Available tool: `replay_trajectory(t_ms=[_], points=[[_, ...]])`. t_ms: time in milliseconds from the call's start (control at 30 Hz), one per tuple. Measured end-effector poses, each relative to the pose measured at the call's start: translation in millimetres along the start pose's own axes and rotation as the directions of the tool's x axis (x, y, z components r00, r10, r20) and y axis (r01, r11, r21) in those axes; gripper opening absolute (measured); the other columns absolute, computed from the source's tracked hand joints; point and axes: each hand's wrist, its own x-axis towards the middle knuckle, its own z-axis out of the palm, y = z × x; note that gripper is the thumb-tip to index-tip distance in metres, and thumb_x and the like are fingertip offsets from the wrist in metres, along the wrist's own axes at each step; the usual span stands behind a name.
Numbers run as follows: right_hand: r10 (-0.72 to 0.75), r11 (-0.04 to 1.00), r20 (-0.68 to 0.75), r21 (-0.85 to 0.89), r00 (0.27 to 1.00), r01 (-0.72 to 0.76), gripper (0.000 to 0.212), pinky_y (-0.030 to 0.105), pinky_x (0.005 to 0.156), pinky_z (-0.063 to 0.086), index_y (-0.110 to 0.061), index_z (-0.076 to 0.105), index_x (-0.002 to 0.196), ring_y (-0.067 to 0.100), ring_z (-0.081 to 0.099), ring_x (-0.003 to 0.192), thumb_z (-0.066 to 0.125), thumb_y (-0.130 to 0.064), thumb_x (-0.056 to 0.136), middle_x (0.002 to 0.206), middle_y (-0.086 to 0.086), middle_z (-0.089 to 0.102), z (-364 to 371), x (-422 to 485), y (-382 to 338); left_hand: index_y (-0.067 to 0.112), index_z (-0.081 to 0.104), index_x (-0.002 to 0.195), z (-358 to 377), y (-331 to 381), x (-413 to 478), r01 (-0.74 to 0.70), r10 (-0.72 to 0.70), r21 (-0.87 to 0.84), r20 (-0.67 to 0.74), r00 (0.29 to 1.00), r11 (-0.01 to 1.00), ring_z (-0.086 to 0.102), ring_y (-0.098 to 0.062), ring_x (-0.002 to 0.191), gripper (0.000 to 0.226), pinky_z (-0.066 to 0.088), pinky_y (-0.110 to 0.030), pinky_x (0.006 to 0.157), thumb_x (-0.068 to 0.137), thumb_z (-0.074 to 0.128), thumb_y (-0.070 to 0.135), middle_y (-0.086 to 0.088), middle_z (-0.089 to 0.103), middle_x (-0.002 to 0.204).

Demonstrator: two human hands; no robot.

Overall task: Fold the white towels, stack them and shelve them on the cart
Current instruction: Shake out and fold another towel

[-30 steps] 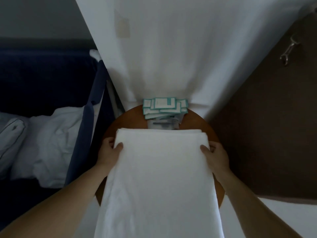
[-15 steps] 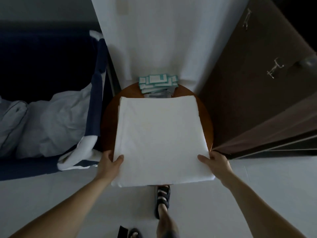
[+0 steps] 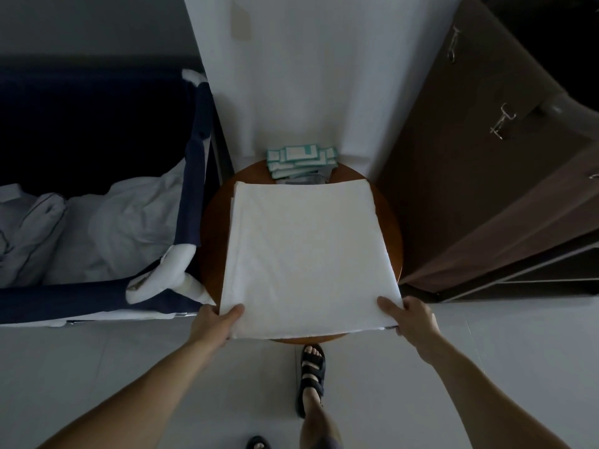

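Room: dim corner with a pale floor and a white wall behind a round brown wooden surface (image 3: 394, 241).
Far left: navy fabric bin (image 3: 194, 196) holding crumpled white linen (image 3: 113, 228).
Left grip (image 3: 212, 325): pinching the near-left corner of the folded white towel (image 3: 308, 254).
Towel: flat on the surface, its near edge just overhanging.
Right grip (image 3: 411, 319): pinching the near-right corner.
Progress: one towel squared; likely further folding, stacking and shelving remain.
Change: a second ago it trailed off the near edge, with both grips at the far edge.

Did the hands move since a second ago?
Yes. Left hand and right hand, holding the towel, came from near the teal packets back to the table's near rim.
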Motion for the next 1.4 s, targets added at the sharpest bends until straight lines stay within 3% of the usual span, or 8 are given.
replay_trajectory(t_ms=[133,267,400,633,867,1000,1167,1400], points=[[0.016,0.998,-0.052,0.057,0.999,-0.013,0.044,0.032,0.055,0.05,-0.008,0.06,0.088,0.023,0.062,0.073,0.082,-0.043,0.073,0.085,0.007,0.064,-0.3,10.6,-10.1,0.005,0.061,0.11,-0.2,10.8,4.4,0.013,-0.014,-0.011,-0.075,0.997,1.0,0.065,-0.025,0.083,0.048,0.047,-0.027,0.054,0.084,0.074,0.043,-0.01,0.068,0.101],[0.166,0.95,0.147,0.24,0.975,-0.198,0.045,0.046,0.074,0.06,-0.01,0.062,0.103,0.03,0.062,0.099,0.084,-0.034,0.073,0.107,0.01,0.063,1.9,21.0,-21.3,0.006,0.058,0.119,-2.1,19.4,17.1,0.18,-0.171,-0.197,0.06,0.983,0.964,0.065,-0.031,0.095,0.062,0.056,-0.038,0.076,0.076,0.082,0.043,-0.012,0.068,0.112],[0.171,0.961,0.157,0.189,0.973,-0.2,0.041,0.048,0.075,0.059,-0.014,0.064,0.102,0.032,0.062,0.097,0.083,-0.037,0.074,0.107,0.009,0.064,0.4,33.4,-31.7,0.006,0.055,0.122,-0.8,33.1,24.9,0.146,-0.134,-0.271,0.062,0.989,0.952,0.064,-0.03,0.092,0.056,0.053,-0.036,0.071,0.079,0.082,0.03,-0.012,0.067,0.112],[0.064,0.996,0.111,0.053,0.992,-0.07,0.037,0.048,0.095,0.05,-0.015,0.059,0.118,0.032,0.06,0.099,0.067,-0.037,0.09,0.109,0.008,0.063,0.9,44.4,-67.7,0.003,0.056,0.121,-2.5,62.7,25.6,0.186,-0.18,-0.17,0.05,0.982,0.968,0.062,-0.036,0.1,0.052,0.052,-0.051,0.095,0.08,0.081,0.022,-0.015,0.065,0.113],[0.016,1.0,0.061,0.004,0.998,-0.016,0.03,0.044,0.089,0.052,-0.012,0.062,0.116,0.032,0.062,0.096,0.068,-0.027,0.09,0.103,0.009,0.064,-12.0,42.5,-90.5,-0.001,0.051,0.135,-30.0,108.8,14.6,0.164,-0.161,-0.013,0.135,0.978,0.986,0.064,-0.029,0.094,0.069,0.055,-0.033,0.07,0.081,0.081,0.03,-0.015,0.065,0.112],[0.015,1.0,0.051,-0.007,0.999,-0.015,0.029,0.045,0.09,0.053,-0.007,0.064,0.113,0.035,0.063,0.095,0.069,-0.023,0.089,0.097,0.009,0.064,-19.7,37.1,-108.4,-0.003,0.052,0.13,-36.2,132.5,-7.5,0.197,-0.192,-0.001,0.202,0.96,0.98,0.065,-0.028,0.079,0.053,0.055,-0.032,0.053,0.087,0.075,0.018,-0.015,0.065,0.093],[-0.172,0.984,-0.012,0.049,0.985,0.173,0.034,0.036,0.082,0.047,-0.005,0.063,0.118,0.028,0.059,0.093,0.069,-0.025,0.09,0.113,0.016,0.065,-47.2,38.6,-183.4,0.004,0.062,0.11,-56.9,220.1,-18.8,-0.017,0.027,-0.069,0.143,0.989,0.997,0.063,-0.022,0.062,0.02,0.05,-0.025,0.042,0.093,0.066,0.014,-0.012,0.062,0.081],[-0.393,0.849,-0.251,0.269,0.884,0.454,0.028,0.041,0.086,0.052,0.0,0.064,0.113,0.022,0.058,0.089,0.065,-0.019,0.093,0.11,0.015,0.066,-107.9,24.3,-301.0,0.002,0.052,0.136,-108.3,333.0,-45.2,-0.306,0.314,-0.321,-0.027,0.949,0.896,0.065,-0.018,0.078,0.052,0.053,-0.02,0.045,0.091,0.068,0.024,-0.009,0.064,0.09]])
